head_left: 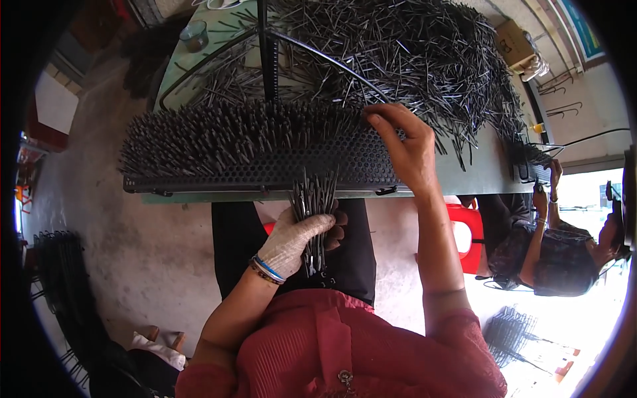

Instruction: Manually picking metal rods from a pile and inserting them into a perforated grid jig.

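My left hand [292,242], in a pale work glove with dark fingertips, is wrapped around an upright bundle of thin black strips [315,199] in front of my lap. Just beyond it, along the table's near edge, lies a long black rack [265,180] with a perforated face. Many black strips [219,136] stand in its holes, dense on the left and middle, while open holes show at the right and along the front. My bare right hand [408,142] is at the rack's right end, thumb and fingertips brought together. What they pinch, if anything, is too small to make out.
A big heap of loose black strips [411,60] covers the far side of the green table [488,162]. A black frame [269,66] rises behind the rack. A glass [194,36] stands far left, a cardboard box [512,43] far right. Another person [564,259] works at the right.
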Tool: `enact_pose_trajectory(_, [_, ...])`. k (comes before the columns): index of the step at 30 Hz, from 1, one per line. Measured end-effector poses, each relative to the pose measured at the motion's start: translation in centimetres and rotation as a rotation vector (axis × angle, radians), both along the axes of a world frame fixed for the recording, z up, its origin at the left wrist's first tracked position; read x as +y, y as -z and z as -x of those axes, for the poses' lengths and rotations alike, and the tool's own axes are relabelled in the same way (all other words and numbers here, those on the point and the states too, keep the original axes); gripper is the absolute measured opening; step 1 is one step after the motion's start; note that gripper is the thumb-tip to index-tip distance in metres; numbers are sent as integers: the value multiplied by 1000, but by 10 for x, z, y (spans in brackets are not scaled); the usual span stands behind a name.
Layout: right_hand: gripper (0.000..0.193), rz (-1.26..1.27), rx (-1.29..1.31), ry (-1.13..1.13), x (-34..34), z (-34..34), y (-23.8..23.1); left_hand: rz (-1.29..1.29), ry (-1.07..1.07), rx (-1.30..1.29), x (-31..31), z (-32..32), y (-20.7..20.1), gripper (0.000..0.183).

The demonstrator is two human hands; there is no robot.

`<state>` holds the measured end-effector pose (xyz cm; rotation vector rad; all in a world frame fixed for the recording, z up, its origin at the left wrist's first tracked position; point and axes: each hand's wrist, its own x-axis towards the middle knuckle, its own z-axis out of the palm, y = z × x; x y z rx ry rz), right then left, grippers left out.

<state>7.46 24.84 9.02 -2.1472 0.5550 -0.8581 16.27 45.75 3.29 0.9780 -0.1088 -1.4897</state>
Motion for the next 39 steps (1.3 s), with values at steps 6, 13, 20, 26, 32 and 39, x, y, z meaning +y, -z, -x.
enact_pose_trajectory(6, [16,-73,54,-66,-5,-3,2,-6,7,18,0,0,-1,29])
enact_pose_trajectory(13, [17,-179,7,-91,-14,-5,12,15,28,45,1,-3,-5,30])
enact_pose_trajectory(20, [16,-206,-48,-56,-15,-1,19,-15,46,22,1,-4,-5,30])
enact_pose_trajectory(26, [15,-86,12,-149,-18,-1,20,-28,56,10,0,-5,-4,31])
enact_pose_trajectory(32, [15,64,60,-120,-9,-5,22,-23,67,24,0,-6,-3,31])
enact_pose_trajectory(39, [18,296,63,31,2,-8,30,-20,69,33,0,-6,-3,31])
